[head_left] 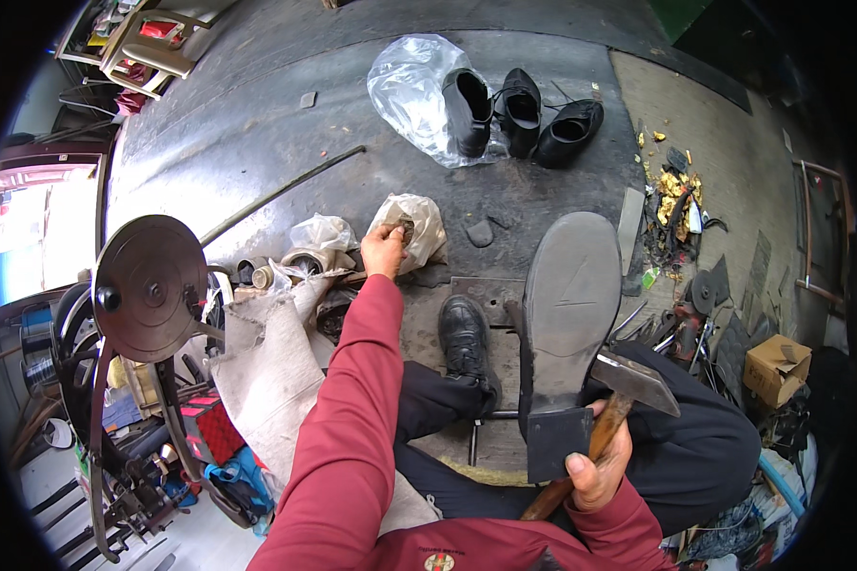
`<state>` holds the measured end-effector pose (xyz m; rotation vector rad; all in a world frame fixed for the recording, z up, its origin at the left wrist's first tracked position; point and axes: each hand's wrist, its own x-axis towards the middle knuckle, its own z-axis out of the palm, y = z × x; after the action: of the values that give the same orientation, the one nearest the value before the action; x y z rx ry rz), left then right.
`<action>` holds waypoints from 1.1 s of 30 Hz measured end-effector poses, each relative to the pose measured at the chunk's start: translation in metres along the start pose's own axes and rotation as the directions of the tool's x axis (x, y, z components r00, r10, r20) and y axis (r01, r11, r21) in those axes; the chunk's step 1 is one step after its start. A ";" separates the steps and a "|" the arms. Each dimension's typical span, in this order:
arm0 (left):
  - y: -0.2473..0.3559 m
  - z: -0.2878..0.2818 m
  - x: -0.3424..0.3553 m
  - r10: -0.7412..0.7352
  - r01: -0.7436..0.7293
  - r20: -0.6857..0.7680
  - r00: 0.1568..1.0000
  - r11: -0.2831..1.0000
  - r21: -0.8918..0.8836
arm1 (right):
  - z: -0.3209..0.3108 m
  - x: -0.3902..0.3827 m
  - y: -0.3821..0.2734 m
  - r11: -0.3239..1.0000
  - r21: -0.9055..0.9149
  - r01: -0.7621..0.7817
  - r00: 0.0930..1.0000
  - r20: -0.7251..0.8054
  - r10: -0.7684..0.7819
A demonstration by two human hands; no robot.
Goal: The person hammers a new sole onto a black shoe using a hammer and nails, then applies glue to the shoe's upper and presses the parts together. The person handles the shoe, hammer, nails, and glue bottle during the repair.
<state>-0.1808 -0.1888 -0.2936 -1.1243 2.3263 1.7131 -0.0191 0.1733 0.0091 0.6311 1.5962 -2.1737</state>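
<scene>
My left hand (383, 251) reaches forward to the mouth of a crumpled, whitish plastic bag (427, 249). Its fingers are curled together at the opening; whatever they pinch inside is hidden. In my right hand (602, 464) is a hammer (611, 425), its wooden handle gripped and its metal head pointing up and right. The thumb also presses on a square black rubber piece (557, 443) over the heel end of a shoe (569, 285). That shoe stands sole up in front of my right leg, its grey sole facing me.
Ahead, several black shoes (522, 112) stand by a clear plastic bag (405, 95). A machine with a big round wheel (152, 288) rises at left, beside a beige cloth (269, 390). Tools, scraps and a cardboard box (777, 370) lie to the right. A metal rod (284, 192) slants across the floor.
</scene>
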 end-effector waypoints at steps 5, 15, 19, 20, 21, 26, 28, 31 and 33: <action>-0.009 0.002 0.005 -0.006 0.006 -0.002 1.000 0.998 -0.063 | 0.000 0.000 0.000 1.000 -0.023 -0.003 1.000 0.005 0.003; -0.018 -0.004 0.009 0.102 -0.102 -0.029 0.994 0.995 -0.012 | 0.003 0.000 0.000 0.999 0.030 0.019 0.999 0.032 -0.020; -0.009 -0.006 0.004 0.166 -0.168 -0.090 0.982 0.986 -0.013 | 0.006 -0.003 -0.007 0.991 -0.095 -0.090 0.996 -0.034 0.087; -0.002 -0.007 0.001 0.077 -0.081 -0.074 0.994 0.995 -0.060 | 0.006 -0.003 -0.009 0.995 -0.058 -0.079 0.997 -0.020 0.078; 0.007 -0.009 -0.005 0.081 -0.084 -0.033 0.996 0.988 -0.128 | 0.007 -0.003 -0.009 0.997 -0.020 -0.070 0.998 -0.008 0.069; 0.080 -0.026 -0.045 0.039 0.075 0.284 0.958 0.923 -0.378 | 0.006 -0.002 -0.003 0.999 0.037 0.000 1.000 0.023 0.000; 0.112 -0.034 -0.067 0.078 0.110 0.387 0.919 0.890 -0.441 | 0.005 -0.001 0.003 0.999 0.040 0.022 1.000 0.002 -0.022; 0.153 -0.047 -0.110 0.183 0.103 0.485 0.855 0.857 -0.504 | 0.004 0.001 0.007 0.993 0.019 0.120 0.993 0.019 -0.121; 0.169 -0.055 -0.148 0.232 0.042 0.492 0.839 0.874 -0.485 | 0.004 0.002 0.007 0.987 0.029 0.160 0.987 0.018 -0.161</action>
<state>-0.1473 -0.1373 -0.0710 -0.4371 1.6809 2.3464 -0.0177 0.1674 0.0039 0.5017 1.6613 -2.3124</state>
